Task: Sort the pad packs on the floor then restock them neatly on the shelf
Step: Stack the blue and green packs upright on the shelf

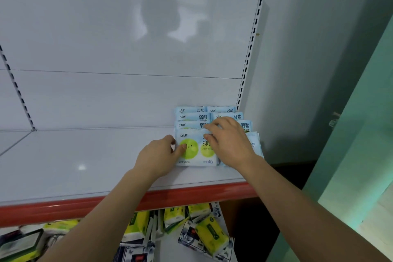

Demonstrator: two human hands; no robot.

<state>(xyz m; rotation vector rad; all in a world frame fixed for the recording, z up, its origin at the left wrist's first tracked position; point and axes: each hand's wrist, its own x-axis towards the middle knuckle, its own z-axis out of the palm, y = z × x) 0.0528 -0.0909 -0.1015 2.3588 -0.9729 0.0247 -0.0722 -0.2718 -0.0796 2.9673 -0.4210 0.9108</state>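
Observation:
Several light-blue pad packs with green circles stand in two overlapping rows at the right end of the white shelf (85, 155). My left hand (158, 158) holds the front pack (194, 152) at its left edge, thumb on its face. My right hand (228, 140) lies over the top of the front pack and the right-hand row (253, 142), fingers curled down on the packs. The back packs (192, 116) lean against the rear panel.
The shelf has a red front lip (191, 194) and slotted uprights (246, 66) at the right and left. Below it lie yellow tissue packs (209, 233) and dark packs (136, 255). A grey wall and a green panel (350, 155) stand to the right.

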